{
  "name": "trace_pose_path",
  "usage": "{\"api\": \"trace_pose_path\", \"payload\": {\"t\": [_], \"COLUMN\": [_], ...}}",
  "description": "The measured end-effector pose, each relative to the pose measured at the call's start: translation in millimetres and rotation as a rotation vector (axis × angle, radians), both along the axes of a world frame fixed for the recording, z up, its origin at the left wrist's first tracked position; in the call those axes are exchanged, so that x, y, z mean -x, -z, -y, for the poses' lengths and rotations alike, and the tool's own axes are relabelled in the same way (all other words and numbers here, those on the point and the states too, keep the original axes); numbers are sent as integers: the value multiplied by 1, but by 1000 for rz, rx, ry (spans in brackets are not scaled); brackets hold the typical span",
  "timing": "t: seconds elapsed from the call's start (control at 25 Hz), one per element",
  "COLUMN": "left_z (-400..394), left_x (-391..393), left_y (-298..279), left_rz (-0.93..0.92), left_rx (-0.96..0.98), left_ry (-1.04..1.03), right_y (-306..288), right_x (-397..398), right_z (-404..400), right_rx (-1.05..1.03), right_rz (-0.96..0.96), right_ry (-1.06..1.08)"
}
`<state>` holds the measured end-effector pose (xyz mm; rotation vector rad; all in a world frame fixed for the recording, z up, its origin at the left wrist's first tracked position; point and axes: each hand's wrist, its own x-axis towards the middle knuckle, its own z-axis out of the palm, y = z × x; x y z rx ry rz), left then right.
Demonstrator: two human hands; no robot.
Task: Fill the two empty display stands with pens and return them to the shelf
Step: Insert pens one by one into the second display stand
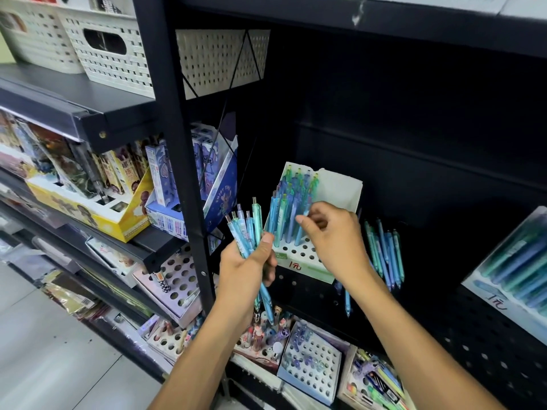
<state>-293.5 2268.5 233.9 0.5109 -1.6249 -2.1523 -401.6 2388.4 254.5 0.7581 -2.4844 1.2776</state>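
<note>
On the dark perforated shelf (pixel 473 329) in the middle of the scene stands a white display stand (pixel 299 253) with round holes in its top and a red price mark on its near face. Its far rows are already full of blue and green pens (pixel 288 202) that stand upright with the clips up; the near rows of holes are still bare. The right hand (pixel 331 235) is over this stand, and its thumb and fingers are curled and pinch one blue pen (pixel 302 229) whose lower end is at a hole of the stand. The left hand (pixel 248 264) is just to the left of the stand, and its fingers and thumb are closed round a bundle of pens (pixel 247 235) in light blue and turquoise, with the push buttons pointing up and far, and the tips coming out below the palm.

To the right of the stand, and behind the right wrist, a loose heap of pens (pixel 384 255) in the same colours lies on the shelf. At the far right edge a second stand (pixel 509 279), tilted and full of pens, shows only in part.

Below, on the near lower shelf, there are other hole boxes (pixel 310 365) with some mixed pens. To the left of the black upright post (pixel 177 143), a yellow box (pixel 97 214) and a blue box (pixel 219 184) hold packed goods, and white plastic baskets (pixel 112 51) stand on the top shelf.
</note>
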Motion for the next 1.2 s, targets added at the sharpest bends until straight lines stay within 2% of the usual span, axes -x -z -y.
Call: {"api": "trace_pose_path", "payload": {"t": [0.08,0.16,0.24,0.28,0.32,0.44,0.56,0.68,0.72,0.8,0.92,1.2], "left_z": [-2,-3,-1,-1,-2,-7,-7,0,4,9,10,7], "left_x": [-1,-2,-2,-2,-1,-1,-4,-4,-3,-3,-3,-4], "left_y": [-1,-2,-3,-3,-3,-3,-3,3,6,9,7,5], "left_rz": [-7,-25,-36,-42,-52,-84,-48,39,57,65,43,-1], "left_rx": [-2,-13,-12,-9,-7,-41,-8,62,54,17,-2,16], "left_ry": [27,53,95,131,177,299,304,92,7,-88,-94,-59], "right_y": [-3,-4,-5,-7,-11,-20,-27,-37,-38,-31,-14,-3], "right_x": [1,-3,-17,-24,-32,-43,-35,-16,-11,-9,-15,-18], "right_z": [4,2,-3,-5,-5,-1,-5,-14,-15,-10,1,3], "right_rx": [-107,-150,36,172,268,323,482,809,811,641,386,342], "right_rz": [-17,-97,-142,-70,63,450,512,440,371,251,148,62], "right_ry": [34,163,168,67,-64,-330,-244,-75,-36,-11,1,7]}}
